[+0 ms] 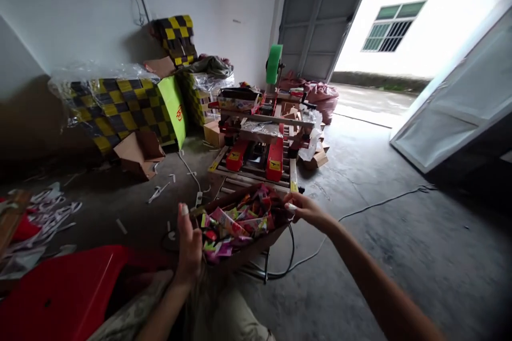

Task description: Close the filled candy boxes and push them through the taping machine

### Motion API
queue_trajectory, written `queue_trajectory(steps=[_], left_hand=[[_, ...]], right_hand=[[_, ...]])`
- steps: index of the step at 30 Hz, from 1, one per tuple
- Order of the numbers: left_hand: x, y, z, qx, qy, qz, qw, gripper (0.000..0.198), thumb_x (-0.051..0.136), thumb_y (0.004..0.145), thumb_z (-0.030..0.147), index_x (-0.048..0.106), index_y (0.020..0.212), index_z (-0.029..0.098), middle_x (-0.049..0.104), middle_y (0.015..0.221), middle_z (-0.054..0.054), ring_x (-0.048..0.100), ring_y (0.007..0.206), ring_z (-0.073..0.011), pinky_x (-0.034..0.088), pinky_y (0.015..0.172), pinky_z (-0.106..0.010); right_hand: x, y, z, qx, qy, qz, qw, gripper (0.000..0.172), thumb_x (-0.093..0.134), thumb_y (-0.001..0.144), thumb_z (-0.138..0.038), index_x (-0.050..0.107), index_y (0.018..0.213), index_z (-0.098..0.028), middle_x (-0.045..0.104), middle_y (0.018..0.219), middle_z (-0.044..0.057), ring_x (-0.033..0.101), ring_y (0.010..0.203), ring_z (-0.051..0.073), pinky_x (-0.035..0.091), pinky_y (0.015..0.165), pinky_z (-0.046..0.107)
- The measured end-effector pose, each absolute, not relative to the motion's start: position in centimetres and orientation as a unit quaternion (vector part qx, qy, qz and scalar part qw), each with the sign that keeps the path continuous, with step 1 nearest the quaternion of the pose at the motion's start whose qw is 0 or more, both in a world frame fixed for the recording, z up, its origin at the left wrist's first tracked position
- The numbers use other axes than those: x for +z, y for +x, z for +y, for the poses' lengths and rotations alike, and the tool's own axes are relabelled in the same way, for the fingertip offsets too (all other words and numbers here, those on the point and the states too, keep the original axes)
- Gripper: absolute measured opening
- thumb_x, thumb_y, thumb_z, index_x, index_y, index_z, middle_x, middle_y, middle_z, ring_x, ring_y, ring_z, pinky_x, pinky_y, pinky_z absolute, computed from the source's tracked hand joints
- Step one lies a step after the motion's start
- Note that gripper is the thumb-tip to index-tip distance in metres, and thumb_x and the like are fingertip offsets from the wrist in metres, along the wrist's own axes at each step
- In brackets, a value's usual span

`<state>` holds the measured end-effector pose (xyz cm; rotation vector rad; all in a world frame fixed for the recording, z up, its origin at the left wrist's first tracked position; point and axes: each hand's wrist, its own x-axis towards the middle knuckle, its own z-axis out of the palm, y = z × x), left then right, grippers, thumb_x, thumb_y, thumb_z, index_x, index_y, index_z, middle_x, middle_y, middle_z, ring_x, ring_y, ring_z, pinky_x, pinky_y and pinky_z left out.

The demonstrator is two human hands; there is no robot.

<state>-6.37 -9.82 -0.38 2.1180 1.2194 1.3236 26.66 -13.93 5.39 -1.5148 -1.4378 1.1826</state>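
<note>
An open cardboard box sits in front of my body, tilted slightly. It is heaped with small, brightly coloured wrapped packets in pink, red, yellow and purple. My left hand presses against the box's left end with the thumb up; some of its fingers are hidden. At the right end, my right hand grips the rim between thumb and fingers. Just beyond the box stands a carton sealing machine with a roller bed, red side belts and a green tape roll on top.
A red plastic stool is at lower left, near scattered white strips. Yellow-and-black taped cartons are stacked along the wall, with an opened carton before them. A cable crosses the floor at right. Dark red sacks stand by the door.
</note>
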Motion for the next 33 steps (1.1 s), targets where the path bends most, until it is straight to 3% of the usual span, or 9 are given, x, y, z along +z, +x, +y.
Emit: queue_trajectory(steps=[3,7,13,17,23,25,29,31,33], left_hand=[[2.0,-6.3,-8.9,0.39,0.838,0.369,0.096,0.07,0.028,0.093,0.056,-0.006,0.147,0.026,-0.01,0.153,-0.007,-0.005,0.14,-0.0284,0.005,0.114,-0.05],[2.6,-4.1,-7.8,0.206,0.948,0.24,0.047,0.069,0.035,0.093,0.052,0.004,0.148,0.024,0.011,0.153,-0.009,0.012,0.14,-0.0237,0.012,0.115,-0.042],[-0.9,-1.1,-7.4,0.059,0.956,0.272,0.093,0.064,0.054,0.088,0.04,0.029,0.143,0.02,0.016,0.151,-0.011,0.014,0.14,-0.0258,0.018,0.114,-0.041],[-1.4,-1.1,-7.0,0.062,0.95,0.276,0.134,0.06,0.051,0.089,0.039,0.03,0.143,0.02,0.018,0.151,-0.01,0.014,0.14,-0.0251,0.018,0.113,-0.042],[-0.2,-1.5,-5.2,0.044,0.929,0.246,0.273,0.051,0.026,0.096,0.047,0.032,0.142,0.025,0.02,0.151,-0.005,0.01,0.14,-0.0236,0.014,0.114,-0.044],[0.2,-1.7,-4.5,0.04,0.919,0.23,0.317,0.058,0.028,0.093,0.056,0.03,0.142,0.025,0.02,0.15,-0.005,0.01,0.14,-0.0254,0.012,0.113,-0.046],[0.6,-2.5,-4.5,0.009,0.907,0.207,0.367,0.083,0.045,0.082,0.067,0.023,0.145,0.018,0.02,0.149,-0.012,0.013,0.139,-0.0304,0.016,0.111,-0.048],[0.2,-2.5,-5.7,0.02,0.898,0.244,0.365,0.085,0.049,0.082,0.061,0.02,0.146,0.014,0.018,0.149,-0.015,0.012,0.139,-0.0309,0.017,0.111,-0.049],[-0.7,-2.1,-7.6,0.086,0.88,0.31,0.349,0.077,0.048,0.087,0.051,0.019,0.146,0.011,0.016,0.15,-0.018,0.011,0.139,-0.0294,0.018,0.112,-0.049]], right_hand=[[6.6,26.6,-12.3,0.47,-0.557,-0.614,0.303,0.032,0.065,0.075,-0.043,0.043,0.076,-0.019,0.042,0.065,-0.002,0.041,0.056,0.01,0.034,0.049,0.024],[7.0,24.6,-9.7,0.441,-0.537,-0.708,0.128,0.037,0.074,0.066,-0.037,0.043,0.063,-0.017,0.043,0.058,-0.006,0.037,0.054,0.008,0.028,0.048,0.02],[6.4,19.3,-7.0,0.234,-0.469,-0.846,-0.098,0.012,0.071,0.064,-0.017,0.06,0.068,-0.014,0.054,0.063,0.0,0.045,0.061,0.013,0.034,0.06,0.024],[7.1,18.5,-6.9,0.229,-0.462,-0.849,-0.113,0.016,0.071,0.064,-0.017,0.065,0.077,-0.011,0.06,0.072,0.006,0.05,0.07,0.018,0.038,0.065,0.026],[7.6,22.9,-10.3,0.504,-0.431,-0.748,-0.039,0.058,0.076,0.064,-0.036,0.055,0.114,-0.014,0.06,0.097,0.004,0.054,0.086,0.018,0.044,0.072,0.023],[6.9,23.5,-10.5,0.476,-0.457,-0.751,0.002,0.054,0.076,0.064,-0.032,0.057,0.112,-0.016,0.06,0.096,0.001,0.054,0.085,0.016,0.043,0.072,0.021],[5.8,22.7,-7.6,0.416,-0.506,-0.753,-0.065,0.021,0.072,0.069,-0.029,0.067,0.084,-0.015,0.06,0.07,-0.003,0.054,0.067,0.013,0.04,0.06,0.019],[5.8,22.1,-6.0,0.37,-0.537,-0.755,-0.064,0.025,0.078,0.06,-0.029,0.067,0.076,-0.014,0.059,0.064,-0.003,0.054,0.063,0.014,0.039,0.058,0.021],[5.7,21.6,-5.3,0.303,-0.582,-0.754,-0.016,0.042,0.083,0.052,-0.028,0.066,0.087,-0.013,0.062,0.076,0.001,0.056,0.071,0.018,0.042,0.064,0.024]])
